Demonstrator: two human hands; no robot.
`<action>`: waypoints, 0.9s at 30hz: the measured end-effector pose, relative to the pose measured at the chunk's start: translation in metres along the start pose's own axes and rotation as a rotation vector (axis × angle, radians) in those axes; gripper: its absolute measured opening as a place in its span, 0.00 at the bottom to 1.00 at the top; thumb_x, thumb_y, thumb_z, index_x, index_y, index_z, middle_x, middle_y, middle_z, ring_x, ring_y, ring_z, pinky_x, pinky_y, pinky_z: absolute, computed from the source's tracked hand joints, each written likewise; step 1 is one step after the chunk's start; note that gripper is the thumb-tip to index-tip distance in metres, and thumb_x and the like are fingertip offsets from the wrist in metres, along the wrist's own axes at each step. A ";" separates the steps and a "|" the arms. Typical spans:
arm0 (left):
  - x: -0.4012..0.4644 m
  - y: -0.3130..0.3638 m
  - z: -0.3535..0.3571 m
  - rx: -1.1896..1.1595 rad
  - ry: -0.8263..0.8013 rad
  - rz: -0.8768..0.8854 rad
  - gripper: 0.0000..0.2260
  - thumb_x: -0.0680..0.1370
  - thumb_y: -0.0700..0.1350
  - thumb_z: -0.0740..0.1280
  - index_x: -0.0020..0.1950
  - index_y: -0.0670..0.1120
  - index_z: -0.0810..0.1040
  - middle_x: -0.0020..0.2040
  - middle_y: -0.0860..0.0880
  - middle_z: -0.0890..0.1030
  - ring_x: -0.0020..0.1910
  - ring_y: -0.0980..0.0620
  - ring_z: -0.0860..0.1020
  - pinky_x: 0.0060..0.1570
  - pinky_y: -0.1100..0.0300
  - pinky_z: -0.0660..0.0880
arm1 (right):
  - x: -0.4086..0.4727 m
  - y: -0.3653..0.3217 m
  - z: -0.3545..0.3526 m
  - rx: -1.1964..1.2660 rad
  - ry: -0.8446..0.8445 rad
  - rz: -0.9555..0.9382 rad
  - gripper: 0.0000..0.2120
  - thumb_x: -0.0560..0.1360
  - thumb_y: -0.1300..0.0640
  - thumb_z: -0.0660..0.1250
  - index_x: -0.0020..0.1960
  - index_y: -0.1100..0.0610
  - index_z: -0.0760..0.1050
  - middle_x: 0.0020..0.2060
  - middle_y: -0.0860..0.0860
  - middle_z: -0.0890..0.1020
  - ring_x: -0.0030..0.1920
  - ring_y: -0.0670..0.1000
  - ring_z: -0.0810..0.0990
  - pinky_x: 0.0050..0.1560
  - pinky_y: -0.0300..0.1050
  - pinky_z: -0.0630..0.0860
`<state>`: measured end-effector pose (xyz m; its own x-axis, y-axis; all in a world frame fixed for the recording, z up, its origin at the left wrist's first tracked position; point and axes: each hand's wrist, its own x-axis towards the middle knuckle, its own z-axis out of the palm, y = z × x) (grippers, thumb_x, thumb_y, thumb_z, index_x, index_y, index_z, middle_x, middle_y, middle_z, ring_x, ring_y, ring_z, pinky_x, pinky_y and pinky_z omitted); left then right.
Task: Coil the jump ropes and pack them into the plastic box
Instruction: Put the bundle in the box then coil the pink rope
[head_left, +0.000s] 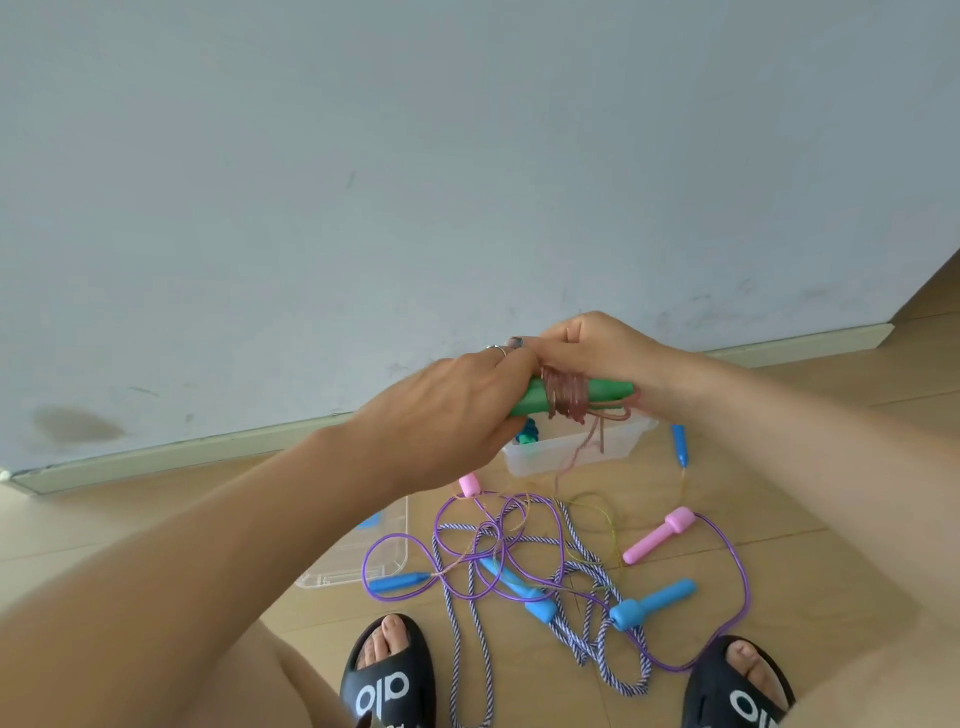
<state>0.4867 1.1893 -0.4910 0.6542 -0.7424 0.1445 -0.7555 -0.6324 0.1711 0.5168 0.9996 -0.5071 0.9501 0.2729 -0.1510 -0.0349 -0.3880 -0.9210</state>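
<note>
Left end of green handles (597, 396) hidden inside left hand (447, 410); plastic box (571, 452) partly covered by hands, contents unclear; clear lid (363, 561) half behind forearm; black slippers (389, 680) cut off at bottom edge.

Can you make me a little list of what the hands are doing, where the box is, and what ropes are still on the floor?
left hand: grips green handles
right hand: winds pink cord around the handles
box: on floor below the hands, something blue inside
lid: on floor, beside the pile
floor pile: purple rope, striped rope, yellow cord, tangled together
</note>
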 end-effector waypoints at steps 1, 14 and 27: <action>0.000 -0.002 -0.001 -0.020 -0.003 -0.002 0.10 0.80 0.43 0.64 0.59 0.43 0.72 0.45 0.47 0.75 0.37 0.44 0.71 0.38 0.48 0.71 | 0.002 0.005 0.003 0.027 -0.003 0.035 0.23 0.79 0.49 0.67 0.27 0.55 0.71 0.23 0.50 0.73 0.24 0.45 0.71 0.29 0.38 0.68; 0.013 -0.037 -0.001 -0.330 -0.064 -0.579 0.13 0.81 0.48 0.62 0.39 0.44 0.69 0.36 0.48 0.73 0.34 0.50 0.69 0.32 0.57 0.64 | -0.028 0.014 0.037 -0.294 0.080 0.201 0.25 0.83 0.47 0.53 0.29 0.54 0.67 0.18 0.44 0.68 0.21 0.43 0.65 0.31 0.42 0.62; 0.013 -0.029 0.018 0.254 -0.385 -0.206 0.06 0.83 0.46 0.55 0.51 0.46 0.68 0.41 0.49 0.72 0.41 0.46 0.74 0.43 0.53 0.73 | -0.021 -0.022 0.020 -0.501 0.212 -0.238 0.25 0.79 0.48 0.65 0.27 0.56 0.64 0.21 0.48 0.66 0.26 0.48 0.62 0.28 0.40 0.58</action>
<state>0.5169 1.1940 -0.5117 0.7663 -0.5937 -0.2457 -0.6280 -0.7729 -0.0909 0.4916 1.0195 -0.4908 0.9567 0.2420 0.1616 0.2887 -0.7199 -0.6312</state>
